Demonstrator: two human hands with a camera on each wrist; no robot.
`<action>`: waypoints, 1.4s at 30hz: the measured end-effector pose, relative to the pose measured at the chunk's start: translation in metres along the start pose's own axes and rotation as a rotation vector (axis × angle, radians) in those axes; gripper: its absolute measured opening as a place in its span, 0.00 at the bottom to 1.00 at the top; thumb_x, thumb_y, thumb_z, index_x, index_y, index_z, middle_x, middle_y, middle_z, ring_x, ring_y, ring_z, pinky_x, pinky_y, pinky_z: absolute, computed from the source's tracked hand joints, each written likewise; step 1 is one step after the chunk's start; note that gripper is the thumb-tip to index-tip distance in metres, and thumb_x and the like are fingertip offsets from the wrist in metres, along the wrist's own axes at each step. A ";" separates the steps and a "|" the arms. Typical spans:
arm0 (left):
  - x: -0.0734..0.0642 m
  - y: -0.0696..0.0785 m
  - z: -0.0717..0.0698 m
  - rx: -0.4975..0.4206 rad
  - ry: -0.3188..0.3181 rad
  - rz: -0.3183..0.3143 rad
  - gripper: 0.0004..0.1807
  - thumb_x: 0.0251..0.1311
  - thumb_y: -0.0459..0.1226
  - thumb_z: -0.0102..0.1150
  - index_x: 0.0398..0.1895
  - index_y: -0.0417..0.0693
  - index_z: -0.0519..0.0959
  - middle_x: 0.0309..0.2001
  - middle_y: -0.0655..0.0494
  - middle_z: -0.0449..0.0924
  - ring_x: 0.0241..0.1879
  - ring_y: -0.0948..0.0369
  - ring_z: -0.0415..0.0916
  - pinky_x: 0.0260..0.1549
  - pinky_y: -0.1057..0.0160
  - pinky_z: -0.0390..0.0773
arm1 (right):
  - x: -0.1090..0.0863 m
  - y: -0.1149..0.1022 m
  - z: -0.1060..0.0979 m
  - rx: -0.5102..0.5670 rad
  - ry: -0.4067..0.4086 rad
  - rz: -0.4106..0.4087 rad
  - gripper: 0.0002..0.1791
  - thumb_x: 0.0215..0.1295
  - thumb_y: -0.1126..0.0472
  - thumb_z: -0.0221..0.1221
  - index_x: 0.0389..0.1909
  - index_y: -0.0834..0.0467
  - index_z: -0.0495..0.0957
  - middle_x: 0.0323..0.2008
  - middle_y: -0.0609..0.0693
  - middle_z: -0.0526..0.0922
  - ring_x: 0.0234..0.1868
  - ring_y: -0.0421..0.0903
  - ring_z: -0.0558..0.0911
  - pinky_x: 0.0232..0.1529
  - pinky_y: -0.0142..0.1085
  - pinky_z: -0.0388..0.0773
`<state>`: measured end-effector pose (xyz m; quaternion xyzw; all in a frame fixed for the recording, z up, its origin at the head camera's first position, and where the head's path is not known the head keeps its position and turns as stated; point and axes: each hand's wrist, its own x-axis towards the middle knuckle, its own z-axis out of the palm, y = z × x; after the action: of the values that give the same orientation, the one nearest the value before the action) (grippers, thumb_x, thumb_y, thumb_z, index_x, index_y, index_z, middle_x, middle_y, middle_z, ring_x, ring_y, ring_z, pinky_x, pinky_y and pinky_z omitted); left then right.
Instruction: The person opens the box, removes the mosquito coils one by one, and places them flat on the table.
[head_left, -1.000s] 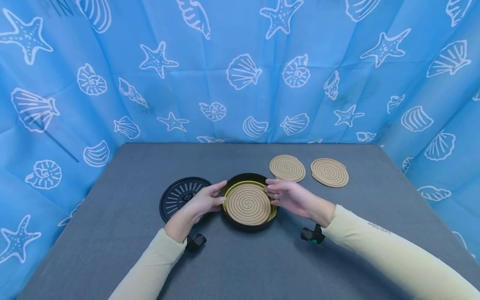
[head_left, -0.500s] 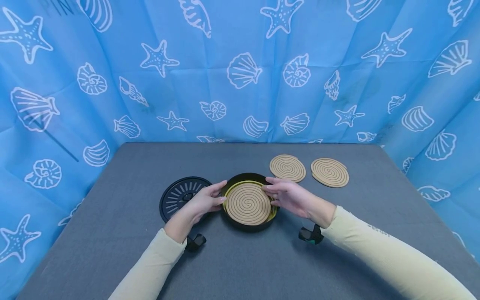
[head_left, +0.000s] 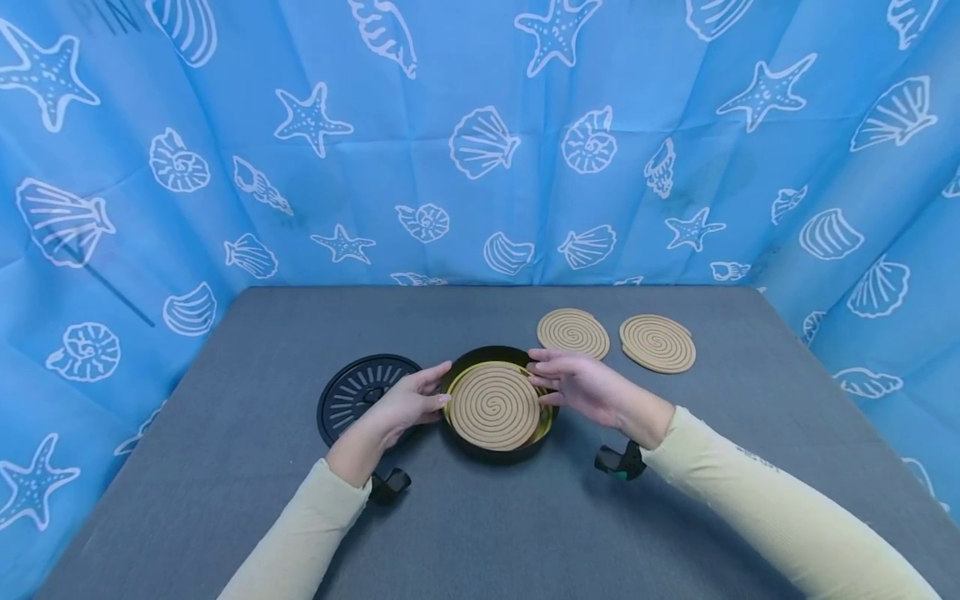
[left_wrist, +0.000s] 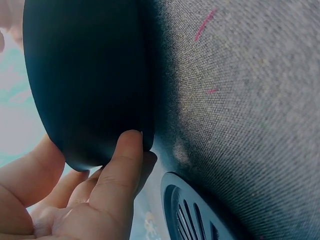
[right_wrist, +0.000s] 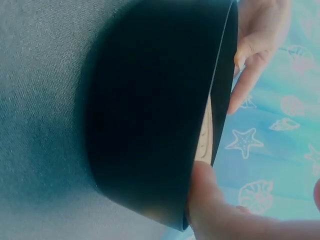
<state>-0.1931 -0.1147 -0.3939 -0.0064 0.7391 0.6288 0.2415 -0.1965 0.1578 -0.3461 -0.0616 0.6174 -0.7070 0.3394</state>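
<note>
A black round mosquito coil holder (head_left: 501, 457) stands at mid-table. Inside it lies a beige spiral mosquito coil (head_left: 493, 408), with a yellow lining (head_left: 543, 427) showing around its edge. My left hand (head_left: 408, 402) grips the holder's left side, thumb at the rim and a finger along the outer wall (left_wrist: 90, 75). On the right, my right hand (head_left: 581, 385) reaches over the rim with fingers loosely extended. In the right wrist view, one fingertip (right_wrist: 202, 175) dips inside the wall, right by the coil's edge. The other fingers there are mostly hidden.
A black slotted lid (head_left: 347, 400) lies left of the holder, partly behind my left hand. Two more beige coils, one nearer (head_left: 573, 332) and one farther right (head_left: 657, 343), lie flat at the back right. A blue seashell curtain (head_left: 480, 192) hangs behind the grey table (head_left: 487, 533).
My right fingers have drawn slightly right, off the coil's top edge. The coil and my left hand look nearly the same; the head view has shifted a little.
</note>
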 end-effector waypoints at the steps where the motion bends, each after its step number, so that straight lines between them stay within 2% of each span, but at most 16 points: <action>1: 0.000 0.000 0.000 0.000 -0.002 0.001 0.32 0.70 0.29 0.50 0.75 0.50 0.58 0.75 0.46 0.53 0.71 0.47 0.54 0.61 0.47 0.70 | 0.001 0.000 0.000 -0.008 0.011 0.000 0.34 0.75 0.65 0.37 0.74 0.70 0.33 0.75 0.67 0.35 0.75 0.62 0.41 0.72 0.56 0.46; 3: 0.000 0.000 -0.001 0.001 -0.004 0.003 0.31 0.70 0.29 0.50 0.75 0.49 0.58 0.74 0.46 0.53 0.71 0.47 0.54 0.61 0.47 0.69 | 0.002 0.000 -0.001 -0.034 0.037 0.001 0.34 0.75 0.65 0.38 0.74 0.70 0.35 0.75 0.67 0.39 0.74 0.61 0.45 0.71 0.56 0.50; 5: 0.000 0.000 -0.001 0.001 -0.007 0.005 0.31 0.70 0.29 0.50 0.75 0.49 0.58 0.74 0.46 0.53 0.72 0.47 0.53 0.61 0.47 0.69 | 0.004 0.000 -0.002 -0.059 0.063 0.000 0.33 0.74 0.65 0.39 0.74 0.71 0.39 0.74 0.67 0.44 0.71 0.59 0.56 0.69 0.54 0.56; 7: -0.001 0.000 -0.001 0.002 -0.012 0.009 0.31 0.70 0.29 0.50 0.75 0.49 0.58 0.74 0.46 0.53 0.72 0.47 0.52 0.61 0.47 0.69 | 0.005 0.001 -0.002 -0.081 0.087 -0.005 0.32 0.74 0.65 0.39 0.74 0.71 0.43 0.74 0.67 0.49 0.63 0.53 0.67 0.64 0.50 0.63; 10: -0.001 0.000 -0.001 0.003 -0.012 0.010 0.31 0.70 0.29 0.50 0.75 0.49 0.58 0.75 0.46 0.53 0.72 0.47 0.52 0.62 0.47 0.69 | 0.007 0.000 -0.002 -0.086 0.108 -0.016 0.30 0.74 0.65 0.40 0.72 0.72 0.48 0.70 0.66 0.59 0.48 0.42 0.74 0.55 0.42 0.69; 12: -0.001 0.000 -0.001 0.006 -0.010 0.008 0.31 0.70 0.29 0.50 0.75 0.49 0.58 0.75 0.46 0.53 0.72 0.47 0.52 0.62 0.47 0.69 | 0.008 0.000 -0.001 -0.079 0.117 -0.021 0.28 0.74 0.65 0.40 0.72 0.72 0.51 0.62 0.62 0.72 0.43 0.39 0.76 0.50 0.39 0.70; 14: -0.002 0.000 -0.001 0.005 -0.008 0.004 0.32 0.70 0.29 0.50 0.75 0.50 0.58 0.75 0.47 0.53 0.72 0.48 0.52 0.62 0.47 0.69 | 0.010 0.000 0.001 -0.075 0.126 -0.022 0.28 0.74 0.65 0.42 0.71 0.72 0.54 0.50 0.53 0.79 0.39 0.38 0.76 0.47 0.37 0.71; 16: -0.002 0.000 -0.001 0.009 -0.010 0.004 0.32 0.70 0.29 0.50 0.75 0.50 0.57 0.75 0.46 0.52 0.72 0.48 0.51 0.62 0.47 0.69 | 0.012 0.000 0.003 -0.078 0.130 -0.021 0.28 0.73 0.66 0.45 0.70 0.73 0.55 0.39 0.45 0.78 0.37 0.38 0.75 0.45 0.36 0.71; 18: -0.003 0.000 -0.001 0.010 -0.011 0.003 0.32 0.70 0.29 0.50 0.75 0.50 0.57 0.75 0.46 0.52 0.72 0.48 0.51 0.62 0.47 0.69 | 0.014 0.002 0.005 -0.083 0.120 -0.022 0.28 0.72 0.67 0.46 0.69 0.73 0.57 0.37 0.43 0.77 0.37 0.39 0.73 0.45 0.36 0.70; 24: -0.002 -0.001 -0.002 0.005 -0.020 0.002 0.31 0.70 0.29 0.49 0.75 0.49 0.57 0.75 0.45 0.52 0.72 0.47 0.51 0.62 0.47 0.69 | 0.018 0.008 0.011 -0.108 0.063 -0.031 0.24 0.69 0.69 0.50 0.64 0.74 0.63 0.40 0.48 0.81 0.41 0.40 0.78 0.47 0.36 0.75; 28: -0.001 -0.001 -0.002 0.000 -0.035 0.007 0.32 0.70 0.29 0.49 0.75 0.49 0.57 0.75 0.44 0.52 0.72 0.47 0.52 0.62 0.47 0.68 | 0.017 0.014 0.014 -0.075 0.003 -0.021 0.27 0.69 0.72 0.50 0.67 0.71 0.57 0.46 0.55 0.79 0.44 0.44 0.81 0.46 0.38 0.81; 34: 0.000 -0.002 -0.003 0.001 -0.044 0.018 0.32 0.70 0.29 0.49 0.76 0.49 0.56 0.75 0.44 0.51 0.72 0.46 0.52 0.62 0.47 0.68 | 0.016 0.019 0.012 -0.069 -0.071 -0.008 0.38 0.68 0.76 0.48 0.75 0.63 0.45 0.61 0.65 0.70 0.50 0.50 0.80 0.46 0.46 0.82; 42: 0.001 0.000 -0.004 -0.001 -0.053 0.018 0.32 0.71 0.29 0.48 0.76 0.48 0.56 0.75 0.44 0.50 0.72 0.46 0.51 0.62 0.46 0.67 | 0.014 0.019 0.010 -0.022 -0.052 0.022 0.39 0.67 0.78 0.47 0.76 0.62 0.44 0.59 0.66 0.74 0.48 0.51 0.82 0.47 0.49 0.82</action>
<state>-0.1949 -0.1182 -0.3942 0.0167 0.7321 0.6314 0.2553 -0.1948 0.1417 -0.3657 -0.0771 0.6166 -0.6946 0.3624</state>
